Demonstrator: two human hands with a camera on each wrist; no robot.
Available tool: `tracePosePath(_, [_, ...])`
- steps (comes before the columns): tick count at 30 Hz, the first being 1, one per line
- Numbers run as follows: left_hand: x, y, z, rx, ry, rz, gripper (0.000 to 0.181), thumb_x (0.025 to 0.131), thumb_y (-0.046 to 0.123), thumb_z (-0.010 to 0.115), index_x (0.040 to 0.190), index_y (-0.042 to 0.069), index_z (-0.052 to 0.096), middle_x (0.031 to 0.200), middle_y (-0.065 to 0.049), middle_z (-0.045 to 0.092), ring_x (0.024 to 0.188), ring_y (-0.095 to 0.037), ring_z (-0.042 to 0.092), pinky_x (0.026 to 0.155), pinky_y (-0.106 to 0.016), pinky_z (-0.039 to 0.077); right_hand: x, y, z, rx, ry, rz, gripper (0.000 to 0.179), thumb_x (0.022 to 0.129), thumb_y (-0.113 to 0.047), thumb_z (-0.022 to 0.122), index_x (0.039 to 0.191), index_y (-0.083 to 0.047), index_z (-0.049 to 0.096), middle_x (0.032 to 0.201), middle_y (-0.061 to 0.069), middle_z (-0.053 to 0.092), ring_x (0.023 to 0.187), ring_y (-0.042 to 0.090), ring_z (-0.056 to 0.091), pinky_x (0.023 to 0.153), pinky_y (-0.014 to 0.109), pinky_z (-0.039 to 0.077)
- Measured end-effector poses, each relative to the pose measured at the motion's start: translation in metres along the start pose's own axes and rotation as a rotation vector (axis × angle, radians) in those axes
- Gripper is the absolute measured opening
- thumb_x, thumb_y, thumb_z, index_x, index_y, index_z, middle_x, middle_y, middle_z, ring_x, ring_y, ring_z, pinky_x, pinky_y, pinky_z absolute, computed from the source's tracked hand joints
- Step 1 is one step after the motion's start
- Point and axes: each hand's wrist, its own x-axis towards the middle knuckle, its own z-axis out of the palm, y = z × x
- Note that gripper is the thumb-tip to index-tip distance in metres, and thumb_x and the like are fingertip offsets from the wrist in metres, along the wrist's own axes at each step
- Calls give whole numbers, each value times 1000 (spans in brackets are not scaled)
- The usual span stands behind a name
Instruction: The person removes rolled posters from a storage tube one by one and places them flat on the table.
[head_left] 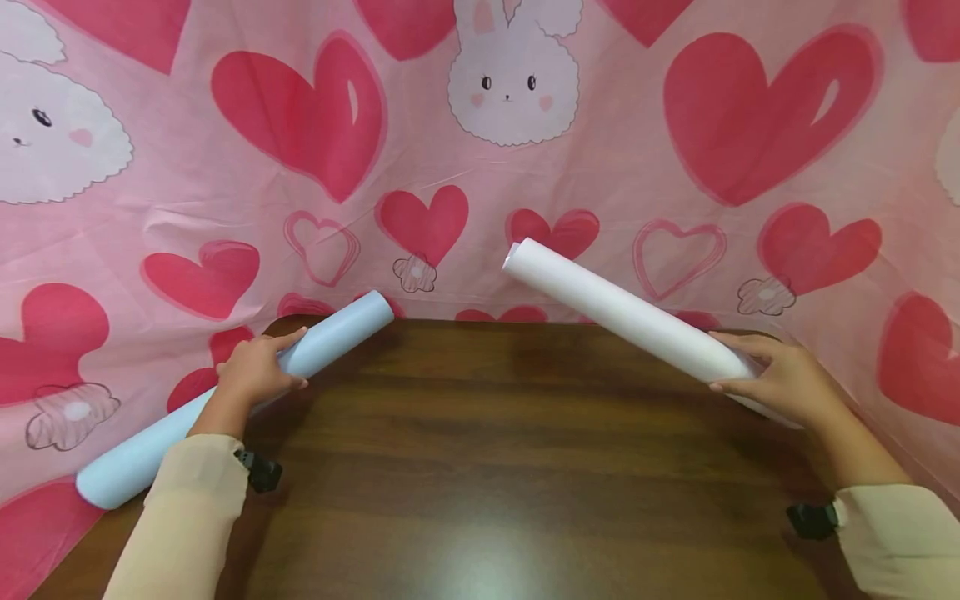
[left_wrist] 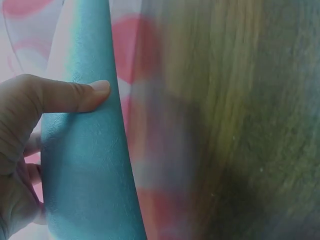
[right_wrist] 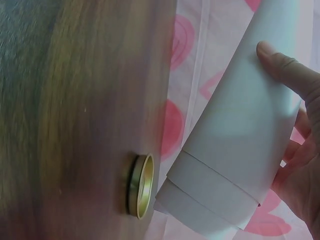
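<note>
My left hand [head_left: 255, 371] grips a light blue roll [head_left: 341, 333] around its middle, at the table's left side. The roll slants up toward the back, and its surface looks finely creased in the left wrist view, where the thumb lies across it. On the right, my right hand [head_left: 791, 383] holds a rolled white sheet [head_left: 622, 312] near its lower end. That white roll tilts up and leftward, its far end raised in front of the backdrop. Overlapping layers show at its lower end in the right wrist view. Fingers of both hands are partly hidden behind the rolls.
A shallow round gold-coloured ring or lid [right_wrist: 140, 186] is on the table near the white roll's lower end. The dark wooden table [head_left: 480, 450] spreads between the hands. A pink cloth [head_left: 420, 150] with hearts and rabbits hangs behind and along both sides.
</note>
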Motion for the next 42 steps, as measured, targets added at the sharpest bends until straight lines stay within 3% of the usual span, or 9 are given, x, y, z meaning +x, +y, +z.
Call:
tracePosePath(4, [3, -12, 3, 2, 19, -23, 100, 64, 32, 89, 149, 14, 39, 117, -33, 54, 104, -54, 46, 74, -78, 35, 1, -2, 5, 17, -13, 8, 73, 66, -19, 92, 130, -3, 62, 117, 27, 63, 97, 39, 56, 76, 63, 47])
tracePosePath(7, [3, -20, 4, -6, 45, -40, 96, 65, 30, 88, 147, 11, 41, 114, -33, 54, 102, -52, 47, 73, -78, 36, 1, -4, 9, 43, -18, 6, 72, 67, -18, 91, 130, -2, 61, 118, 27, 63, 97, 40, 57, 80, 68, 45])
tracePosePath(10, [2, -29, 6, -17, 60, -68, 92, 67, 28, 87, 146, 8, 43, 112, -32, 54, 103, -52, 47, 72, -79, 33, 2, -4, 12, 38, -9, -2, 71, 67, -20, 92, 130, -4, 63, 117, 23, 65, 97, 24, 59, 83, 42, 53])
tracePosePath(13, [0, -40, 7, -18, 58, -106, 91, 67, 27, 86, 144, 5, 44, 114, -33, 50, 107, -53, 44, 72, -81, 30, 4, -5, 16, 25, 7, -30, 70, 65, -21, 93, 128, -6, 65, 114, 21, 67, 94, 0, 54, 77, 12, 44])
tracePosePath(15, [-1, -47, 8, -1, 67, -124, 89, 67, 26, 86, 143, 3, 45, 116, -35, 48, 108, -53, 43, 71, -81, 30, 4, -5, 18, 12, 19, -54, 71, 63, -21, 93, 126, -7, 66, 112, 19, 68, 91, -8, 50, 75, 6, 37])
tracePosePath(18, [-2, -56, 9, 33, 97, -144, 86, 67, 24, 85, 140, 1, 47, 116, -36, 47, 107, -53, 43, 69, -79, 33, 5, -6, 20, -17, 41, -95, 71, 60, -20, 95, 124, -6, 68, 110, 18, 69, 92, 3, 56, 75, 6, 37])
tracePosePath(23, [-1, -66, 13, 50, 132, -189, 81, 68, 19, 82, 138, -1, 47, 113, -36, 49, 102, -54, 44, 67, -80, 31, 6, -9, 25, -24, 44, -102, 71, 59, -18, 95, 124, -6, 68, 109, 18, 70, 89, 29, 62, 75, 23, 48])
tracePosePath(32, [-2, -70, 14, 27, 152, -232, 92, 64, 17, 88, 141, -3, 41, 112, -37, 48, 99, -57, 43, 70, -80, 30, 4, -15, 28, 23, 19, -86, 70, 61, -12, 94, 124, 0, 66, 109, 23, 68, 92, 38, 63, 76, 62, 50])
tracePosePath(42, [-1, -60, 10, 36, 174, -208, 87, 66, 19, 84, 139, -4, 44, 114, -36, 48, 101, -57, 42, 72, -77, 32, 3, -21, 28, 40, 1, -46, 71, 61, -13, 94, 125, -1, 65, 112, 25, 67, 96, 43, 62, 79, 67, 47])
